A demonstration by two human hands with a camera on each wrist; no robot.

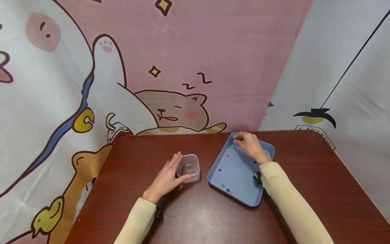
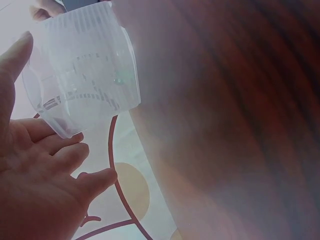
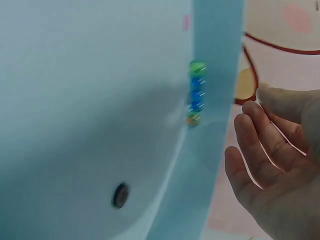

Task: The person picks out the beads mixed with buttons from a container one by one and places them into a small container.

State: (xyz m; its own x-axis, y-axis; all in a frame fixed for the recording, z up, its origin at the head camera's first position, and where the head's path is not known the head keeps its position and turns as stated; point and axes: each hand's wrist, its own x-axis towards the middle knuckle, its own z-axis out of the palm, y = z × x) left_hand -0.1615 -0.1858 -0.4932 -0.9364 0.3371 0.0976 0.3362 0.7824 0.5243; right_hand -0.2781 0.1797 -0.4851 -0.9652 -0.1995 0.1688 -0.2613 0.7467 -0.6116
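Note:
A small clear plastic box [image 1: 195,171] stands on the table with a green bead [image 1: 188,165] inside. My left hand [image 1: 166,178] holds it from the left, the thumb along its near side and the fingers round its far-left side. Over the far-left corner of a blue tray [image 1: 240,169] my right hand [image 1: 250,146] reaches down with loosely bent fingers. Thumb and forefinger tips come close together, and nothing shows between them. Below them, a row of blue, green and orange beads [image 3: 197,94] lies along the tray's wall.
Other beads are scattered in the tray: a red bead [image 1: 220,169], a pink bead [image 1: 227,156], a dark bead [image 3: 120,195] and several near the front-left edge. The brown wooden table [image 1: 195,217] meets a printed cloth [image 1: 243,67] behind it.

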